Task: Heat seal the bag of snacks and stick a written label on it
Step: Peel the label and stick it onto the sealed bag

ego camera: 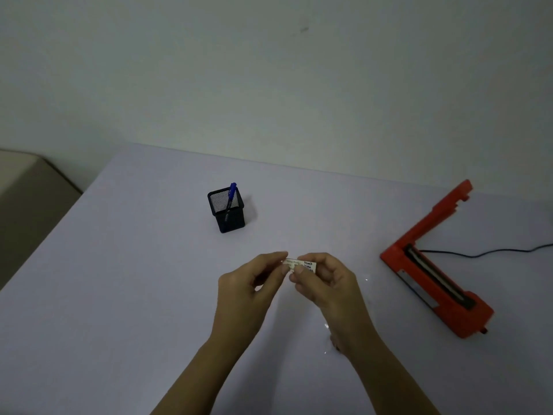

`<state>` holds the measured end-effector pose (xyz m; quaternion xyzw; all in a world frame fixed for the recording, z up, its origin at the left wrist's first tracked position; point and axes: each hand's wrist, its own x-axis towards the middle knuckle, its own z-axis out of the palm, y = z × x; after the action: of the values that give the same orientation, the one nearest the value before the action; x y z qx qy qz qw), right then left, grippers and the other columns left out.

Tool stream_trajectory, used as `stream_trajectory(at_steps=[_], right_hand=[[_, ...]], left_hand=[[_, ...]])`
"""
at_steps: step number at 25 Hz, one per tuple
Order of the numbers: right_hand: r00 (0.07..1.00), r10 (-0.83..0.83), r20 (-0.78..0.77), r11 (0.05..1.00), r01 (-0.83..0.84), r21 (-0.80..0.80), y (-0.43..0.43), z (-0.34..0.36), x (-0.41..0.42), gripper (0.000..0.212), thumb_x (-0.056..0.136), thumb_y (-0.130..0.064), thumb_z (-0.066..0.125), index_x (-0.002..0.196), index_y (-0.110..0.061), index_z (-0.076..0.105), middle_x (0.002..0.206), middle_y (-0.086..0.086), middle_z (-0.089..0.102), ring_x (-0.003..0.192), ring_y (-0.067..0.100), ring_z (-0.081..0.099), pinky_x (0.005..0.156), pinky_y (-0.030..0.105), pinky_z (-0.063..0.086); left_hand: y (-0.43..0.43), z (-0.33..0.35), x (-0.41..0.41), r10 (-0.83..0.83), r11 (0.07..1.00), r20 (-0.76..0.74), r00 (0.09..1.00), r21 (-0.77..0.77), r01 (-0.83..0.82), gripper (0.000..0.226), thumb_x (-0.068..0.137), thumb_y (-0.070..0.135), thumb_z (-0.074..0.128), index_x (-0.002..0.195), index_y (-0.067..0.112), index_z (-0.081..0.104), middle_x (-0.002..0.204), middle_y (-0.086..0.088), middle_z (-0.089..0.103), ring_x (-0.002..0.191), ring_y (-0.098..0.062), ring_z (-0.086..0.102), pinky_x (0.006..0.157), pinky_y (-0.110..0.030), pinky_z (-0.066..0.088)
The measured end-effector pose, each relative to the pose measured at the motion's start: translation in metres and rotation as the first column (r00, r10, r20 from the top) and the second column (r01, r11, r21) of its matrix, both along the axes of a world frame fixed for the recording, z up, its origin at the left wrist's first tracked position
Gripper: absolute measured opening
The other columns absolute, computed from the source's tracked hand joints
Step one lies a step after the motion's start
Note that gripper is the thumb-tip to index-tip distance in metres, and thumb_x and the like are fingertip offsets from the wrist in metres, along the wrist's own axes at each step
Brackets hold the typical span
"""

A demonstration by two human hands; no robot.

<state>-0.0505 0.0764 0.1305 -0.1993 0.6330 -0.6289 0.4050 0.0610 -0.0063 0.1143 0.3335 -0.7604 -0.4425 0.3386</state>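
Observation:
A small white label (300,265) with dark handwriting is held above the table between both hands. My left hand (250,290) pinches its left end with thumb and forefinger. My right hand (324,283) grips its right part, fingertips at the lower edge. A clear plastic bag (329,339) lies flat on the table under my right wrist, shown only by faint glints; its contents cannot be made out. The red heat sealer (434,274) stands at the right with its arm raised open.
A black mesh pen holder (226,212) with a blue pen (231,194) stands behind the hands. The sealer's black cord (493,251) runs off to the right. The white table (119,295) meets a wall at the back; a beige surface (27,187) lies beyond its left edge.

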Motion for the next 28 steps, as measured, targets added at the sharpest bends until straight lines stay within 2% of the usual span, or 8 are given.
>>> stream_trajectory(at_steps=[5,10,13,16,19,22,25,28], right_hand=[[0.999,-0.019,0.036,0.999,0.02,-0.039,0.012,0.012,0.003,0.009,0.084,-0.006,0.062,0.087,-0.015,0.064,0.076,-0.001,0.074,0.08,0.017,0.07,0.067,0.018,0.055],[1.0,-0.006,0.028,0.998,0.008,-0.066,0.017,0.017,0.007,0.008,0.086,-0.007,0.061,0.088,-0.014,0.064,0.074,-0.003,0.074,0.079,0.016,0.071,0.068,0.019,0.056],[1.0,0.0,-0.005,0.997,0.0,-0.075,0.017,0.02,0.008,0.009,0.085,-0.007,0.061,0.09,-0.014,0.064,0.076,0.0,0.074,0.078,0.016,0.071,0.068,0.019,0.056],[0.99,0.001,-0.14,0.998,-0.01,-0.066,0.017,0.021,0.008,0.016,0.085,-0.009,0.063,0.097,-0.019,0.062,0.084,0.002,0.072,0.079,0.014,0.07,0.07,0.02,0.056],[0.974,-0.002,-0.228,0.998,-0.015,-0.069,0.018,0.022,0.007,0.016,0.085,-0.01,0.063,0.098,-0.02,0.062,0.087,0.003,0.071,0.078,0.014,0.071,0.073,0.023,0.057],[0.978,-0.002,-0.21,0.997,-0.015,-0.079,0.016,0.022,0.008,0.012,0.085,-0.009,0.062,0.091,-0.02,0.063,0.087,0.001,0.071,0.078,0.015,0.071,0.073,0.023,0.056],[0.977,0.004,-0.215,0.996,-0.023,-0.083,0.014,0.022,0.007,0.015,0.085,-0.008,0.062,0.088,-0.022,0.063,0.086,-0.002,0.071,0.079,0.014,0.071,0.073,0.021,0.056],[0.976,0.016,-0.218,0.995,-0.037,-0.093,0.012,0.022,0.005,0.015,0.083,-0.006,0.063,0.087,-0.02,0.064,0.085,-0.003,0.072,0.08,0.014,0.07,0.074,0.023,0.056]], left_hand=[[0.016,0.003,0.003,0.046,0.975,-0.065,0.997,-0.214,-0.059,0.026,0.081,0.021,0.066,0.107,0.02,0.067,0.099,0.018,0.065,0.093,0.014,0.06,0.081,-0.005,0.048],[0.021,0.007,0.005,0.035,0.962,-0.098,0.995,-0.266,-0.06,0.026,0.083,0.027,0.059,0.104,0.016,0.069,0.098,0.013,0.068,0.093,0.006,0.064,0.081,-0.008,0.05],[0.022,0.013,0.005,0.043,0.995,-0.126,0.991,-0.086,-0.054,0.014,0.085,0.024,0.064,0.098,0.026,0.069,0.09,0.019,0.072,0.087,0.0,0.066,0.077,-0.01,0.051],[0.022,0.017,0.002,0.039,0.99,-0.159,0.986,0.143,-0.016,0.02,0.086,0.011,0.061,0.09,0.03,0.067,0.086,0.014,0.071,0.081,-0.006,0.067,0.073,-0.013,0.052],[0.02,0.019,0.003,0.021,0.995,-0.152,0.988,0.098,-0.006,0.026,0.086,0.006,0.06,0.088,0.031,0.068,0.085,0.015,0.071,0.077,-0.005,0.067,0.071,-0.011,0.05],[0.017,0.018,0.004,0.045,0.997,-0.12,0.992,-0.056,-0.052,0.024,0.083,0.006,0.064,0.094,0.026,0.07,0.084,0.021,0.072,0.081,-0.001,0.067,0.074,-0.008,0.049],[0.014,0.016,0.004,0.052,0.976,-0.096,0.994,-0.205,-0.071,0.019,0.082,0.01,0.063,0.097,0.02,0.071,0.09,0.016,0.069,0.085,0.001,0.065,0.076,-0.007,0.048],[0.012,0.017,0.002,0.039,0.999,-0.118,0.992,0.008,-0.038,0.018,0.085,0.008,0.063,0.092,0.023,0.07,0.087,0.01,0.072,0.083,-0.006,0.066,0.074,-0.012,0.051]])
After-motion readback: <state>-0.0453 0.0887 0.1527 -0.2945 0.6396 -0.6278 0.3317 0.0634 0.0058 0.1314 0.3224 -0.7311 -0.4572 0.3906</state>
